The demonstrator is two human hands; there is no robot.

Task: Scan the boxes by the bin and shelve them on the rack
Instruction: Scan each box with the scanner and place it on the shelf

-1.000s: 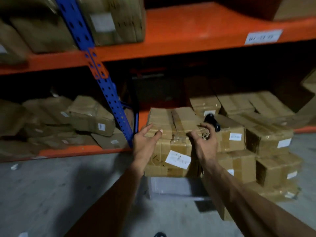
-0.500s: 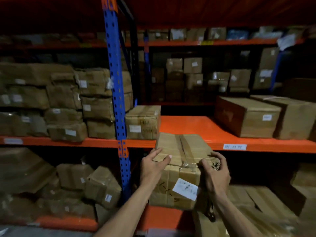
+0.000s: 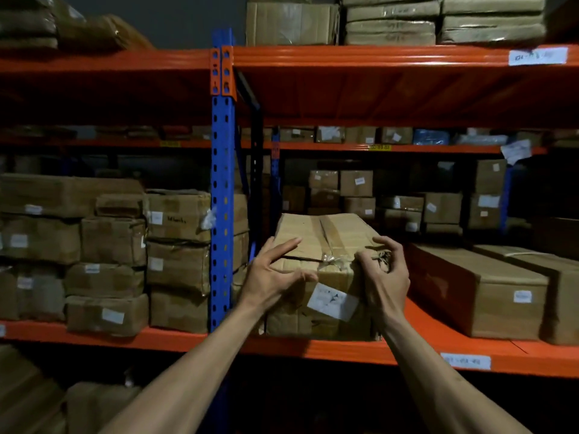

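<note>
Taped box on orange shelf, frame centre, right of blue upright.
Left hand and right hand grasp its near top corners, fingers curled over the edge.

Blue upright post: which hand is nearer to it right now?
Left. The left hand grips the box's corner just beside the blue upright post; the right hand holds the box's far corner.
</note>
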